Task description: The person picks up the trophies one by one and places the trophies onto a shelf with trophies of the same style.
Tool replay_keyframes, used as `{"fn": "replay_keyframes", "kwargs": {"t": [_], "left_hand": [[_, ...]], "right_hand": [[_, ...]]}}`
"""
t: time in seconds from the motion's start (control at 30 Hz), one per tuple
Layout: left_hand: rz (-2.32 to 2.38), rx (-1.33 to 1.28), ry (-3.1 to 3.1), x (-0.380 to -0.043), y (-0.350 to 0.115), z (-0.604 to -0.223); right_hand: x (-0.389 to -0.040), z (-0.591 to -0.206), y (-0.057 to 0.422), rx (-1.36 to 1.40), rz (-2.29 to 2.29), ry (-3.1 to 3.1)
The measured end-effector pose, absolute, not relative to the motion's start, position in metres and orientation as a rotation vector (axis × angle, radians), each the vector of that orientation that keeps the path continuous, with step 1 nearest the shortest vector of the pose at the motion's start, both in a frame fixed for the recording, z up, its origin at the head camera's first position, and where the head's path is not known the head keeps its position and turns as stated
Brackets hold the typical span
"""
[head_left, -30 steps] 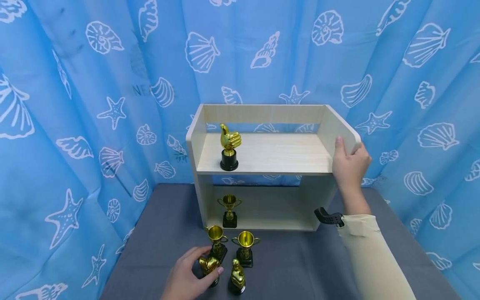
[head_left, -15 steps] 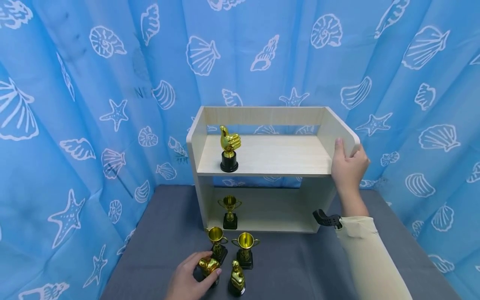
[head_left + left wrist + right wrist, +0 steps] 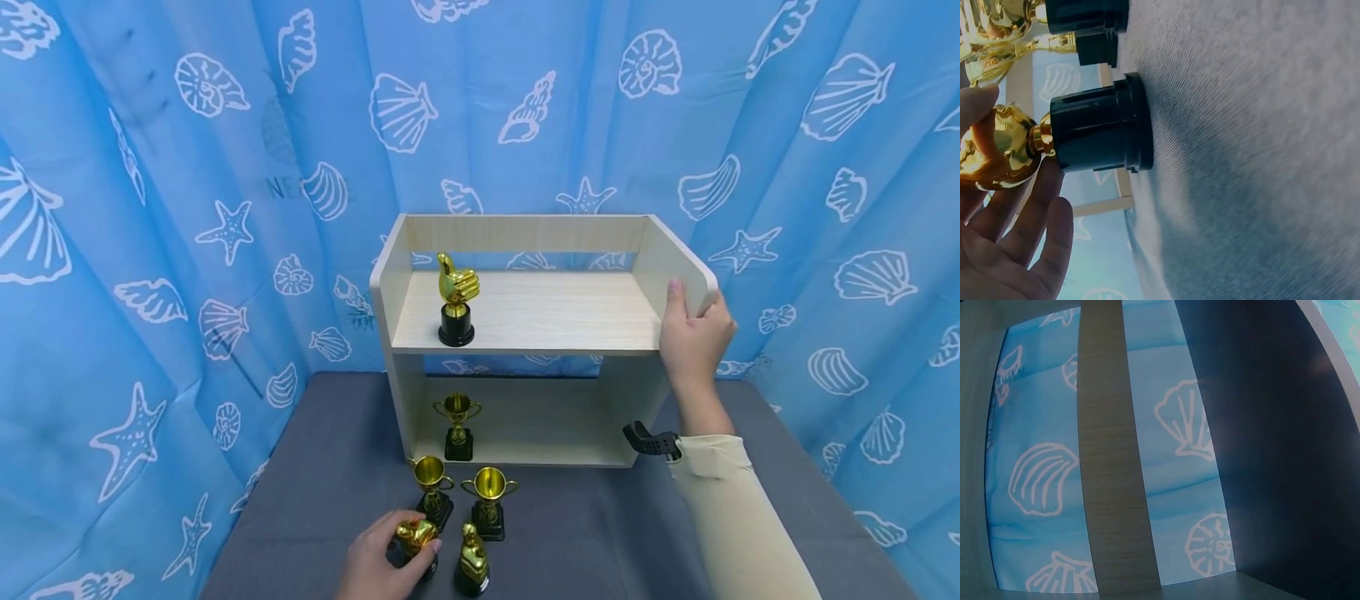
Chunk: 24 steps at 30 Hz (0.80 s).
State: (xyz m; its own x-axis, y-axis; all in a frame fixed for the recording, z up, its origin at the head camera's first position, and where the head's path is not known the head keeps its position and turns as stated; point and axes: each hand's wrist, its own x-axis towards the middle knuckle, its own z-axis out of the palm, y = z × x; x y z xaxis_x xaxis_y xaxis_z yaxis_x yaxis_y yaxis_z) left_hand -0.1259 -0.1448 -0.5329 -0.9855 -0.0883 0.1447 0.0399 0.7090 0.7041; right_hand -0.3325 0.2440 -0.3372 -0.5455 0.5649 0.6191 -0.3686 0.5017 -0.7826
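In the head view my left hand (image 3: 384, 560) holds a gold thumbs-up trophy (image 3: 417, 535) near the front of the table. The left wrist view shows thumb and fingers around its gold top, with the round black base (image 3: 1100, 128) at the grey cloth. Beside it stands another thumbs-up trophy (image 3: 472, 557). Two gold cup trophies, a left one (image 3: 431, 475) and a right one (image 3: 489, 492), are just behind. My right hand (image 3: 696, 337) grips the right side panel of a pale wooden two-tier shelf (image 3: 558, 312); this hand is out of sight in the right wrist view.
A thumbs-up trophy (image 3: 456, 302) stands at the left of the upper tier. Below it, a cup trophy (image 3: 457, 427) occupies the left of the lower tier. Grey cloth covers the table (image 3: 315, 467). A blue shell-patterned curtain (image 3: 247, 167) hangs behind and at both sides.
My left thumb and fingers have drawn slightly closer around the thumbs-up trophy. The right hand keeps its place on the shelf panel. The head view has shifted a little.
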Motion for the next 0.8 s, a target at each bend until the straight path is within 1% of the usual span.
{"fn": "replay_keyframes", "kwargs": {"t": [0.2, 0.5, 0.8], "left_hand": [[-1.034, 0.118, -2.763, -0.121, -0.138, -0.534], [-0.996, 0.294, -2.735, -0.118, -0.130, -0.533], [-1.015, 0.270, -2.742, -0.118, -0.131, -0.533]], "right_hand": [[-0.332, -0.338, 0.243, -0.185, 1.223, -1.771], [-0.334, -0.339, 0.243, -0.194, 1.188, -1.772], [-0.333, -0.341, 0.245, -0.179, 1.205, -1.776]]}}
